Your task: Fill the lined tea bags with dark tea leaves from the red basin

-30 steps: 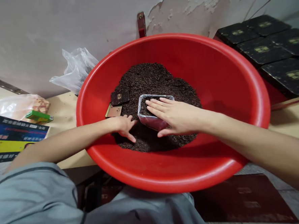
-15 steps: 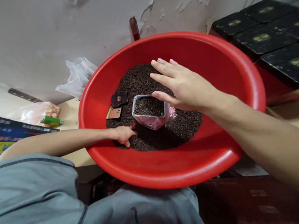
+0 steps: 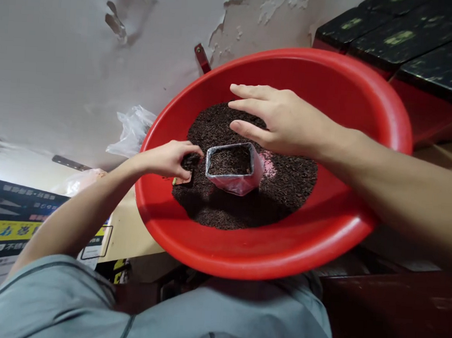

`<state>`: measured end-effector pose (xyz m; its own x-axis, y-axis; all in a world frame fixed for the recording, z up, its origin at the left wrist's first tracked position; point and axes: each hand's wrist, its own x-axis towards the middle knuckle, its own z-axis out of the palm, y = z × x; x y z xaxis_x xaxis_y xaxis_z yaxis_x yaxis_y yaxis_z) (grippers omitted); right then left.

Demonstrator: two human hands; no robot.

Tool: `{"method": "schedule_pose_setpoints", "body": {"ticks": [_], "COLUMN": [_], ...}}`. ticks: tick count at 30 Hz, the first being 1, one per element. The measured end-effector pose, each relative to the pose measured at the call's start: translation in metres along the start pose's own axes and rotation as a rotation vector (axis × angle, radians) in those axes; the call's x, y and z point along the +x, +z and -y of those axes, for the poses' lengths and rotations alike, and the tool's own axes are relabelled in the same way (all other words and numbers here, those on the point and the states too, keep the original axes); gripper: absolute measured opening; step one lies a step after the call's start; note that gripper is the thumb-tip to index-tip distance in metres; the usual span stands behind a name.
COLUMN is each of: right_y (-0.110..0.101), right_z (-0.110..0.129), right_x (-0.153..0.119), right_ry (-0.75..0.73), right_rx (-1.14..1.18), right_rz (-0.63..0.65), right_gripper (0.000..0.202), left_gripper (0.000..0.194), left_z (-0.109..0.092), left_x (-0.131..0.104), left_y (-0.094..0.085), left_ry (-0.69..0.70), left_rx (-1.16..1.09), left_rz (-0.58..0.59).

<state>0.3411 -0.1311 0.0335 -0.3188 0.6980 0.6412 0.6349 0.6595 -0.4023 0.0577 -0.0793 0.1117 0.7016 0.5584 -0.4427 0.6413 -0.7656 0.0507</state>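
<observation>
A big red plastic basin (image 3: pixel 266 260) holds a heap of dark, dry leaf-like bits resembling tea leaves (image 3: pixel 223 217). Amid the heap stands a small open box with a clear plastic liner (image 3: pixel 236 182), filled with the same leaves. My left hand (image 3: pixel 173 158), left of the box, curls its thumb and fingers around a dark clump that looks like tea leaves. Beneath its thumb an orange-faced card (image 3: pixel 183 180) is partly visible. My right hand (image 3: pixel 279 113) hovers over the heap just behind the box, fingers stretched out and holding nothing.
Black-lidded boxes (image 3: pixel 395 39) are stacked at the right behind the basin. At left are a clear plastic bag (image 3: pixel 131 130) and a printed carton (image 3: pixel 19 228). A wall with peeling paint (image 3: pixel 173 33) rises behind.
My left hand has risen from the heap's near left edge to beside the cards and curled around a dark clump; the black card is now hidden. My right hand stays outstretched.
</observation>
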Motion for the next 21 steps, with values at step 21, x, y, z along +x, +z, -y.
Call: {"method": "schedule_pose_setpoints", "body": {"ticks": [21], "right_y": [0.021], "right_z": [0.002], "right_x": [-0.003], "right_ry": [-0.152], "right_rx": [-0.037], "right_rz": [0.286], "right_gripper": [0.028], "left_gripper": [0.046], "left_z": [0.032], "left_x": [0.048], "left_y": [0.06], "left_ry": [0.417], "left_rx": [-0.045], "left_rz": [-0.603]}}
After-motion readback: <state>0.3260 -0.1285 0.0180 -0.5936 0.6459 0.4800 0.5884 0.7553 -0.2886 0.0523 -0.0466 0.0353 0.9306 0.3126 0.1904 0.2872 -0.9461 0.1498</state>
